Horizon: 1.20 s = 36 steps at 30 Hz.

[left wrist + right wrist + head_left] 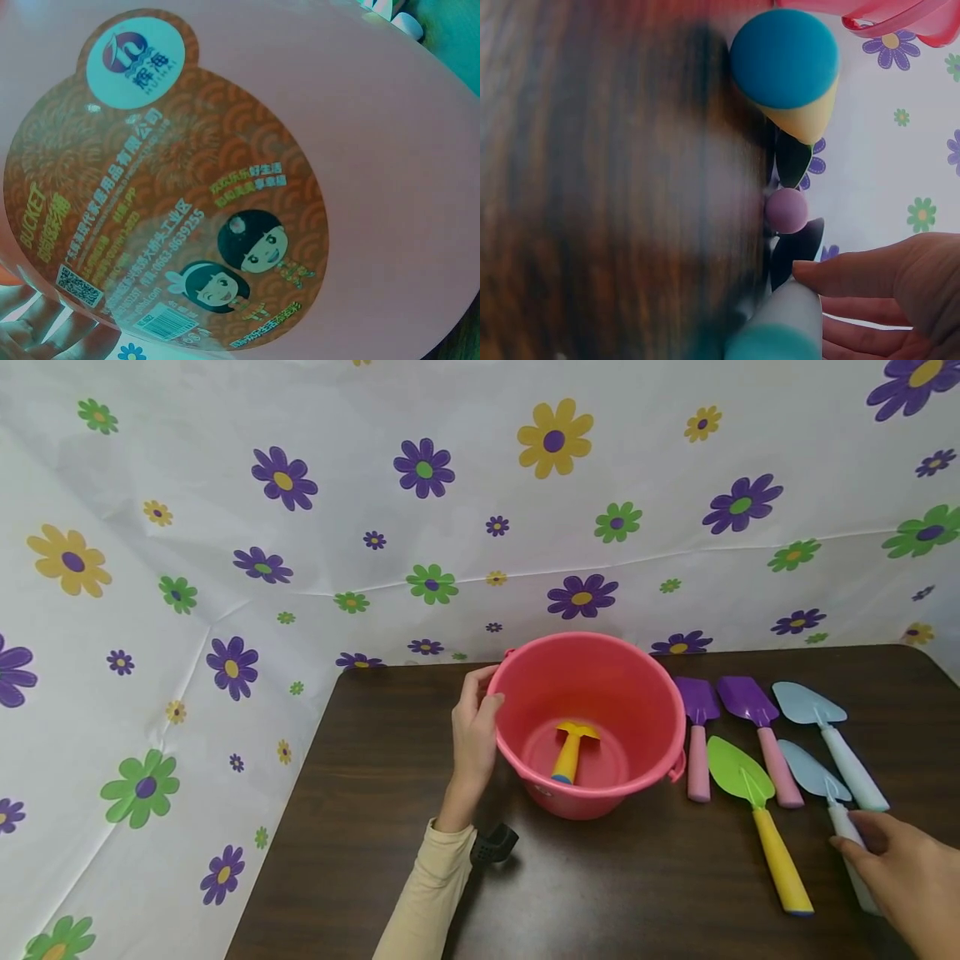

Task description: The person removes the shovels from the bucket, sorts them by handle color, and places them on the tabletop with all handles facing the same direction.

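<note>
A pink bucket (573, 806) stands on the table, and a small yellow-handled garden tool (567, 758) with a blue end lies inside it. My left hand (476, 727) grips the bucket's left rim, the thumb over the edge. In the left wrist view the bucket's label (172, 187) fills much of the picture, with fingers at the lower left corner. On the right, my right hand (900, 860) pinches the pale handle of a light blue trowel (813, 768) lying on the table. The right wrist view shows the thumb on that handle (787, 315).
Beside the held trowel lie a green trowel (742, 772) with a yellow handle and another light blue trowel (810, 703). Two purple shovels (699, 702) with pink handles lie nearer the bucket. A flower-patterned sheet (465, 543) hangs behind the dark wooden table (360, 827).
</note>
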{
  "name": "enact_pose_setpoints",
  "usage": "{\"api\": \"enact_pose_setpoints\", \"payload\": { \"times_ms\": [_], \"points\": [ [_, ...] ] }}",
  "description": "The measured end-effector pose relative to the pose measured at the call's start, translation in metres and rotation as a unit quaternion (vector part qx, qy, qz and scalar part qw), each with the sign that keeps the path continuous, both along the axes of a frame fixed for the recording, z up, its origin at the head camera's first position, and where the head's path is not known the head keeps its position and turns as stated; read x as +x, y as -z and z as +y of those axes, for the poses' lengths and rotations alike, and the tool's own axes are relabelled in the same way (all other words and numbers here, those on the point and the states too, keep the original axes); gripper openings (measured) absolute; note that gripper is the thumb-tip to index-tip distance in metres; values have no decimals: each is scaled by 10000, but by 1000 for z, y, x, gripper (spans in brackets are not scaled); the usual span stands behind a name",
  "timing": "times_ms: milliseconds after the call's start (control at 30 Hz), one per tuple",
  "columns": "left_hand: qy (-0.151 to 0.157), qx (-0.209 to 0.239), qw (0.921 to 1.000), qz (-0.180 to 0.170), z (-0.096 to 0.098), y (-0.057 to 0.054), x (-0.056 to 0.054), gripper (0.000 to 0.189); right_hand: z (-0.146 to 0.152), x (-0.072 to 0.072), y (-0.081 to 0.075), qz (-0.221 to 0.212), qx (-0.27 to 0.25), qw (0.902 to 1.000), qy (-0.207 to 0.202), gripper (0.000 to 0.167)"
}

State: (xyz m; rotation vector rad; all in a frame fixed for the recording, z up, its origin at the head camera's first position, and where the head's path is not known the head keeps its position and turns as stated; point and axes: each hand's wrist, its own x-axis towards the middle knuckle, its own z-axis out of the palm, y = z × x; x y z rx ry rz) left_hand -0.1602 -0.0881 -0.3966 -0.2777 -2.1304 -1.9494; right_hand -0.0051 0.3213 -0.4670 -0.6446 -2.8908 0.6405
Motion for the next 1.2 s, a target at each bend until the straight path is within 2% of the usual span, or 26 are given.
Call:
{"api": "enact_pose_setpoints", "payload": {
  "times_ms": [333,633,733,1067,1200],
  "points": [
    [48,8,10000,-40,1,0,-2,39,4,4,-2,-225,237,9995,-26,40],
    [-36,-65,10000,-60,0,-1,-1,40,-13,6,-33,222,108,9996,-106,41],
    [-47,-87,9999,-84,0,-2,-1,40,-16,6,-38,325,78,9993,-136,42],
    [11,-32,10000,-32,0,-3,1,39,-32,6,-54,212,112,9997,-104,44],
    [-10,-14,10000,-34,0,-4,2,39,-39,7,-61,466,195,9984,-261,44]
  ]
}}
